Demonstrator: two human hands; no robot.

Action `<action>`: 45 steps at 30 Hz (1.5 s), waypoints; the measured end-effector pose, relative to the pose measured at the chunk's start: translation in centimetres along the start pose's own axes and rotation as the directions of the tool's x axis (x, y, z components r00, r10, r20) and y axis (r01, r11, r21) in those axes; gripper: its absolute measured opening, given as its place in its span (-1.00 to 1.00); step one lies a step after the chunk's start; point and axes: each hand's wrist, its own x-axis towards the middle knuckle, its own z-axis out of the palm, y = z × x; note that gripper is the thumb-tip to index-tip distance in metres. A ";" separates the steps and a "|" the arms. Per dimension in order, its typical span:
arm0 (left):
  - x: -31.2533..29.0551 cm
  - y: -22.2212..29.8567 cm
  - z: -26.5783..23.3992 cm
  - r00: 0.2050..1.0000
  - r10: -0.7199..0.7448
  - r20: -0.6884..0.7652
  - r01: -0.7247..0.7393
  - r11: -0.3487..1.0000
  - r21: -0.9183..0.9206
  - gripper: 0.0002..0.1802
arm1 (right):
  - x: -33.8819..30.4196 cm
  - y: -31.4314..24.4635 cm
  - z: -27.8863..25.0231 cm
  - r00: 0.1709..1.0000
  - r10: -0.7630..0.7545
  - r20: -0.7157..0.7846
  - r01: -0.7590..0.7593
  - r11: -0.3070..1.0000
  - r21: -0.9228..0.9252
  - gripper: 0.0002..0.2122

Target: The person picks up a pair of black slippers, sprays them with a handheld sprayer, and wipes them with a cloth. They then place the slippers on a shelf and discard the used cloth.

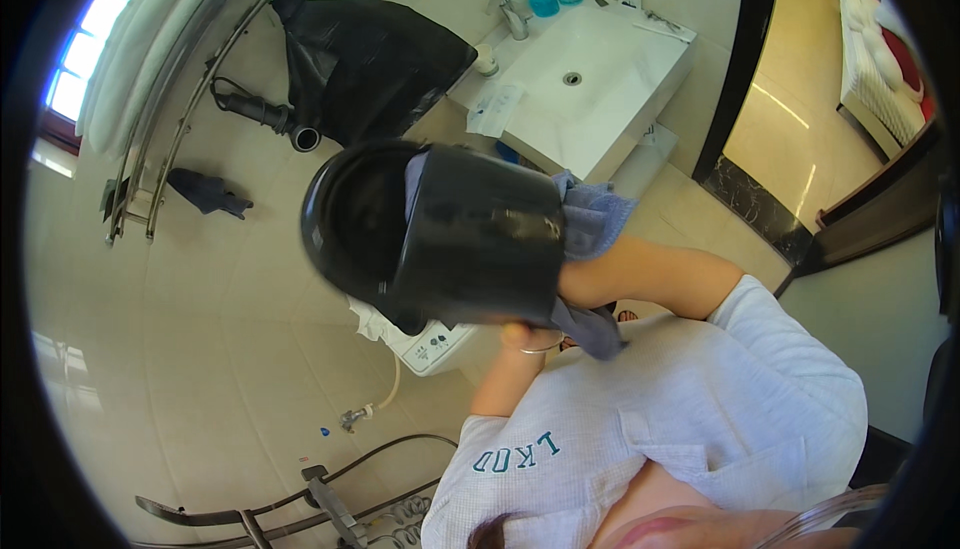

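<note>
A large black slide slipper (485,234) is held up close in the middle of the view, its rounded sole end to the left and its broad strap to the right. From below, my left hand (525,337) grips its edge; the thumb side shows, the other fingers are behind it. My right hand (580,281) reaches in under the strap from the right, with a blue-grey cloth (598,224) bunched around it. The cloth hangs out on both sides of the wrist, and a bit shows at the strap's far side. My right fingers are hidden inside.
A white washbasin (605,74) with a tap (510,17) and bottles of blue liquid (543,1) stands behind. A black bag-like sheet (365,64) and a hair dryer (265,114) hang by the towel rack (190,99). A shower rail (300,494) lies lower left, a doorway right.
</note>
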 end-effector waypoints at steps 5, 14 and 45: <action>6.8 4.2 4.2 0.996 0.078 0.036 -0.082 0.988 0.135 0.26 | 1.8 -0.1 -1.4 0.963 0.115 0.244 -0.143 0.984 0.101 -0.61; 10.1 4.6 6.8 0.976 0.127 0.175 -0.067 0.947 -0.315 0.56 | 3.0 -1.8 -3.8 0.858 0.125 0.498 -0.238 0.956 0.171 -0.61; 4.5 3.1 1.3 0.788 -0.534 -0.306 0.615 0.688 0.385 -0.04 | 1.8 3.1 -4.4 0.859 0.453 0.241 -0.498 0.627 0.599 -0.85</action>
